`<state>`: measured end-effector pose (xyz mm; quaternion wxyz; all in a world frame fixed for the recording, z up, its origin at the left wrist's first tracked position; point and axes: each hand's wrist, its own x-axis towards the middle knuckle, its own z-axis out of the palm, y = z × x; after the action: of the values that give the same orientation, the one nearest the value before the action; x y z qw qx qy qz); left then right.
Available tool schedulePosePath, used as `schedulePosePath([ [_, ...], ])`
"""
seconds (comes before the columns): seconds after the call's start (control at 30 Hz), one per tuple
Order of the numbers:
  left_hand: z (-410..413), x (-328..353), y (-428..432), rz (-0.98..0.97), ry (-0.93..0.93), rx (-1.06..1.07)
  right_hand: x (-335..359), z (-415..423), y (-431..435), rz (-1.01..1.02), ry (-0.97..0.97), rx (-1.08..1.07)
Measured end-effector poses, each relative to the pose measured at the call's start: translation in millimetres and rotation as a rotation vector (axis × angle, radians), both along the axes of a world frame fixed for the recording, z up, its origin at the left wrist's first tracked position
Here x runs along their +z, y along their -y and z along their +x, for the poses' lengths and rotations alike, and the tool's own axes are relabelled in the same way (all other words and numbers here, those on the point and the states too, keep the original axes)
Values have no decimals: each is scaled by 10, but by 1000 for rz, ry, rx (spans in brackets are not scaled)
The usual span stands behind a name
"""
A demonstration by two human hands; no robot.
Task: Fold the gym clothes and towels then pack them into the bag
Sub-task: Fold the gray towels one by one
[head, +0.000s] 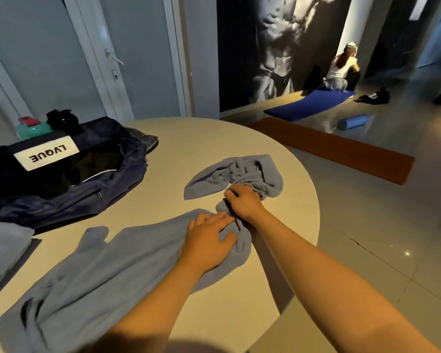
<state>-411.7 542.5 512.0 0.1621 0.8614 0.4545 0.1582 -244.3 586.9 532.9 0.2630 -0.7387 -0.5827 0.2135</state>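
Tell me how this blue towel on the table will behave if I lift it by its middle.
Probably floppy: the blue towel lies rumpled and twisted where the right hand grips it, so both ends should droop. Pushed, it would likely bunch rather than slide, as it wrinkles beside the left hand.

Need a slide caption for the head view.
Left hand presses, right hand grips a blue towel on the table beside the open bag.
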Motion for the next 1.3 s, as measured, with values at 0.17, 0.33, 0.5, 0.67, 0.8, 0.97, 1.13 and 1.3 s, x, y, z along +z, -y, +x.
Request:
schedulePosePath([
  [0.17, -37, -82, -80, 6, 158, 18, 231, -248, -155, 59, -209, 214],
  [0.33, -56, 21, -32, -35, 419, 169, 66, -465, 59, 202, 28, 30],
  [0.5, -178, 154, 164, 155, 378, 457, 29, -593, 665, 59, 292, 90],
  [0.67, -284, 122, 415, 78, 62, 426, 63, -786, 1171, 29, 270, 132],
  [0.8, -466, 185, 704, -107, 22, 230, 137, -811, 1488, -23, 257, 230],
  [0.97, -900, 341, 986, -348, 129, 90, 312, -591, 1728, 17, 458, -89],
  [1.13, -1251, 417, 1176, -225, -191, 132, 398, -759, 1871, 242, 419, -73],
  [1.3, -1256, 436, 1339, -323, -380, 125, 183, -1349, 2039, -1, 338, 310],
])
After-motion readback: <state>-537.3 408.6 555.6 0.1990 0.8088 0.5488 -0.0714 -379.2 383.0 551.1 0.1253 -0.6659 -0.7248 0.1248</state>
